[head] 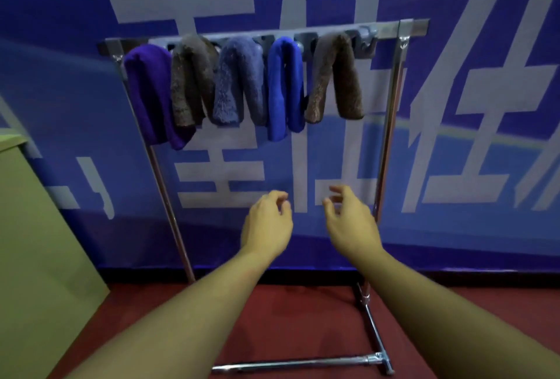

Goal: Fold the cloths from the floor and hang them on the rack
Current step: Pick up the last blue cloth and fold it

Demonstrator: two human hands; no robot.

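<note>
A metal rack (391, 112) stands in front of me against a blue banner. Several folded cloths hang side by side over its top bar: a purple one (151, 93) at the left, a brown one (189, 78), a grey-blue fluffy one (238, 81), a bright blue one (285, 87) and another brown one (336, 75). My left hand (266, 224) and my right hand (351, 221) are raised below the cloths, fingers loosely curled, holding nothing and touching nothing.
The right end of the top bar carries a bare hook (366, 37). The rack's chrome foot bar (303, 363) lies on the red carpet near my arms. A green cabinet (36, 242) stands at the left. The blue banner (485, 105) with white characters covers the wall.
</note>
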